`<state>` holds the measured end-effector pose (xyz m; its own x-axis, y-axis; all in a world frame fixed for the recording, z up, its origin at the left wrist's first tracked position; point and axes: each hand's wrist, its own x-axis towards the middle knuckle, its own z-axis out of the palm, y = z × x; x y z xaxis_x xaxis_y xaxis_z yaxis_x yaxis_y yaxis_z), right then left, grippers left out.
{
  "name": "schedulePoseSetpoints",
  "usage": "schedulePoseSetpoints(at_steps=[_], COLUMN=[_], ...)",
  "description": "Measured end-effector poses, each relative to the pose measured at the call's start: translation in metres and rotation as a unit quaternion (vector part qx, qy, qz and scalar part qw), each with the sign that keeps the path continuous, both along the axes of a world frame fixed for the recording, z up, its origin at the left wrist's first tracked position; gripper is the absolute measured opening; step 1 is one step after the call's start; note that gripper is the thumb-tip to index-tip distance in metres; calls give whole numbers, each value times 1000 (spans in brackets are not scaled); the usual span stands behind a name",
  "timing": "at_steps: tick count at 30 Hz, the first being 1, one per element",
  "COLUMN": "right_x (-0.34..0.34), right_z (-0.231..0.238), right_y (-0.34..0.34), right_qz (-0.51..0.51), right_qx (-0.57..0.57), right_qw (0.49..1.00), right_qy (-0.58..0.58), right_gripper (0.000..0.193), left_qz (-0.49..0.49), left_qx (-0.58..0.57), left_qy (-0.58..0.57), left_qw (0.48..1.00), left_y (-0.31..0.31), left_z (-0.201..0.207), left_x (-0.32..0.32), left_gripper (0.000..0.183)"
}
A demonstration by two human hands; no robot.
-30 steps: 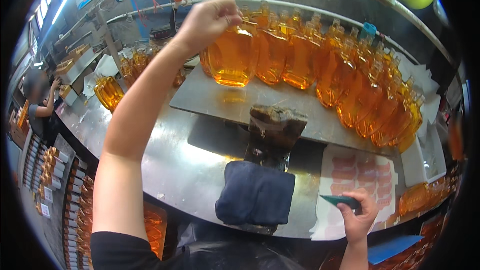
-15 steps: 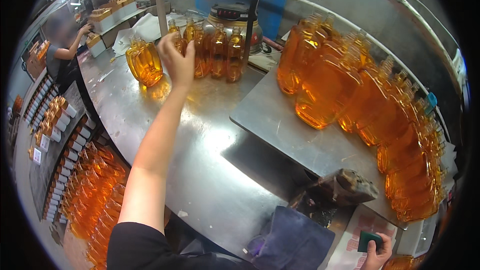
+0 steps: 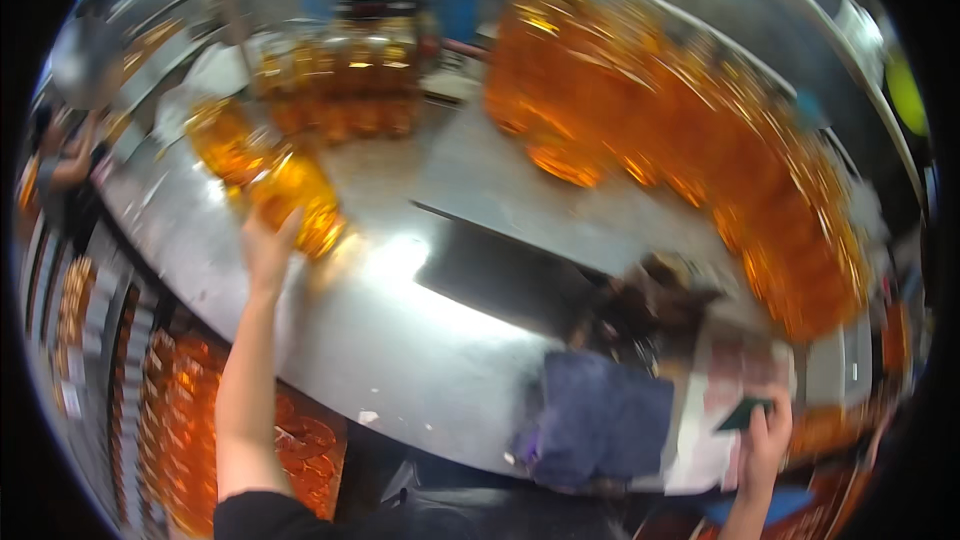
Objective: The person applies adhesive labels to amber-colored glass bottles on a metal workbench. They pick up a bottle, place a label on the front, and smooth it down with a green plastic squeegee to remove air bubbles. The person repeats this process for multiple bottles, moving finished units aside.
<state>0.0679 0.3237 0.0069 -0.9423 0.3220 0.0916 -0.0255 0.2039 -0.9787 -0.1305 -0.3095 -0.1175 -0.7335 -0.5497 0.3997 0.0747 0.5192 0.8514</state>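
- Left hand (image 3: 268,248) is at the near side of an amber glass bottle (image 3: 300,202), thumb spread; blur hides whether it grips.
- That bottle, at the left of the metal desk (image 3: 335,360), looks heavy, rigid, perhaps slippery and breakable; its broad sides seem best to grasp.
- Right hand (image 3: 768,438) pinches a flat green piece (image 3: 742,415) above a pink-patched sheet (image 3: 700,452).

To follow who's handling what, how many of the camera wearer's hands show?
2: the left hand at a blurred amber bottle, the right hand holding a flat green tool.
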Motion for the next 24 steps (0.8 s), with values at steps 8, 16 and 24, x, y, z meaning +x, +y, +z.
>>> schedulePoseSetpoints(at_steps=[8,16,24], right_x=[37,81,148], right_z=[-69,-84,-89], right_y=[72,107,132], right_qz=[26,-125,-65], right_qx=[151,540,652], right_qw=[967,818,743], right_qy=[-203,-155,-141], right_gripper=[29,39,88], left_qz=[-353,-432,-408], left_qx=[397,358,274], left_qy=[4,-151,-182], left_qw=[847,814,852], left_y=[144,323,347], left_z=[69,109,93], left_x=[138,112,93], left_gripper=[55,56,65])
